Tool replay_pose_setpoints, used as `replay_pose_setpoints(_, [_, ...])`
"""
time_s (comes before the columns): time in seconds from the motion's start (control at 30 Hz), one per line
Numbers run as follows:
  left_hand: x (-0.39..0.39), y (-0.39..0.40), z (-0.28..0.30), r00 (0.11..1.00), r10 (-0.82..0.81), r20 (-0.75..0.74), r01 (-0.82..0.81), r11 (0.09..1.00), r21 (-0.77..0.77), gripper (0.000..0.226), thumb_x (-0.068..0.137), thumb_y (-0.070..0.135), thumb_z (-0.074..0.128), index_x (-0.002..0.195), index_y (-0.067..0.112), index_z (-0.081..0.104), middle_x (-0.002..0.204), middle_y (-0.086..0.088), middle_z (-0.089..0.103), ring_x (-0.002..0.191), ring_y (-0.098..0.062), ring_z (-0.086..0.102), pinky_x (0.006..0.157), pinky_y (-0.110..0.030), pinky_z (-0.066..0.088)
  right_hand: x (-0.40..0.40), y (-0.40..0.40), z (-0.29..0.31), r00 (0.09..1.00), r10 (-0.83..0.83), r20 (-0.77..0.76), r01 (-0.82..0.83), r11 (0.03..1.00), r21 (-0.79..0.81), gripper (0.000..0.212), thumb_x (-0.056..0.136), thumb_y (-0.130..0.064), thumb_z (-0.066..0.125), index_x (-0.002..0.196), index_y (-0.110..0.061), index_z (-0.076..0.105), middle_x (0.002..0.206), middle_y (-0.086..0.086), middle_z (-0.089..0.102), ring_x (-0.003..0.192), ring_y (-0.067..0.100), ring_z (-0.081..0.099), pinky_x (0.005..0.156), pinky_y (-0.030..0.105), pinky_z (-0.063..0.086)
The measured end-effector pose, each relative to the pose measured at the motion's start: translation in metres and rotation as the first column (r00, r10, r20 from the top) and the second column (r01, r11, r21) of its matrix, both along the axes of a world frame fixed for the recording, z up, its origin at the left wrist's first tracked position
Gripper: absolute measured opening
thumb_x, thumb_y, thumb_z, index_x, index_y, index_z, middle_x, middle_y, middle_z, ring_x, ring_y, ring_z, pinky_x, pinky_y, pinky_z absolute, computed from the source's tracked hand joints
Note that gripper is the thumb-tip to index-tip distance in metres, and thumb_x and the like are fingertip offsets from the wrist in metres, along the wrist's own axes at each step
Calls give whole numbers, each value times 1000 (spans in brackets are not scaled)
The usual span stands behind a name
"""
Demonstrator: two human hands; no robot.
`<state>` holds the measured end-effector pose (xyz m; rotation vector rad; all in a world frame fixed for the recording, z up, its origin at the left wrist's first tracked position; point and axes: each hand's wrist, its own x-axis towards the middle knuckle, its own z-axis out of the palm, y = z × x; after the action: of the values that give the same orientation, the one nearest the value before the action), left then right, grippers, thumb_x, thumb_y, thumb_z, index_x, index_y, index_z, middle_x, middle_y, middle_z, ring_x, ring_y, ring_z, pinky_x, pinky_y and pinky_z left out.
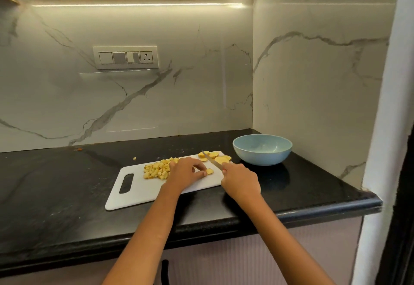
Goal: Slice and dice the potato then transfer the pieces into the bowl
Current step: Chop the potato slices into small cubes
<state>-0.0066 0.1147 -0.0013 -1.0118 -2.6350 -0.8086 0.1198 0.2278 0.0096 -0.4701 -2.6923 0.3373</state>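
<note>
Potato is mid-dice: a heap of diced pieces (156, 170) sits at the middle of the white cutting board (134, 195), uncut slices (216, 156) lie at the board's far right corner, and one slice (209, 171) sits by the left hand's fingertips. Left hand (186, 171) has its fingers curled down, pinching or pinning that slice; exact contact is hard to read. Right hand (240, 180) grips the knife (211, 160) by its handle, blade angled over the slices. Handling guess: raw potato is stiff, light, wet on the cut faces, so slices will likely skate; pin from above near the edge away from the blade, fingertips tucked. Dice are small and loose, better scooped or swept than picked singly. Blue bowl (262, 149) stands empty just right of the board, on the surface. Surface (56, 184) is glossy black stone; a stray bit (134, 158) lies behind the board. Marble-look wall with a switch panel (126, 57), strip lighting above, corner alcove.
</note>
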Motion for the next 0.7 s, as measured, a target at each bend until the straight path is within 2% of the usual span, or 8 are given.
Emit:
replay_pose_setpoints(0.17, [10,4,-1,995,55,-82,-48,996,81,14,85,39,64,91,28,71,97,11,68,92,-8,56,97,-42,36,16,-17,-8,997,1,-80,9,991,131,29,94,-18,45,123,-17,50,104,5,64,90,19,62,66,24,39])
replay_pose_setpoints(0.33, [14,5,-2,995,69,-72,-64,995,79,13,84,38,64,87,29,73,95,14,69,90,-7,55,98,-42,32,18,-21,-6,999,-1,-33,6,986,165,30,96,-21,46,125,-16,48,109,6,63,94,18,62,73,24,44])
replay_pose_setpoints(0.43, [16,6,-1,993,89,-72,-84,994,68,13,85,38,63,89,31,73,97,14,69,96,-9,56,100,-42,31,18,-22,-4,1000,4,11,-6,982,190,29,97,-23,47,124,-15,49,113,6,61,98,19,61,79,26,45])
replay_pose_setpoints(0.63, [14,6,0,993,110,-53,-107,993,54,14,85,39,63,91,30,73,99,12,69,100,-11,56,99,-40,30,20,-20,1,997,26,68,-38,983,182,27,96,-24,47,122,-15,50,112,7,60,97,19,60,74,25,41])
replay_pose_setpoints(0.7, [15,5,2,991,107,-76,-107,994,3,16,86,39,61,94,31,72,101,11,68,103,-12,55,100,-40,29,19,-19,5,996,16,86,-30,985,169,25,96,-22,46,119,-14,52,110,6,60,95,19,60,71,25,38])
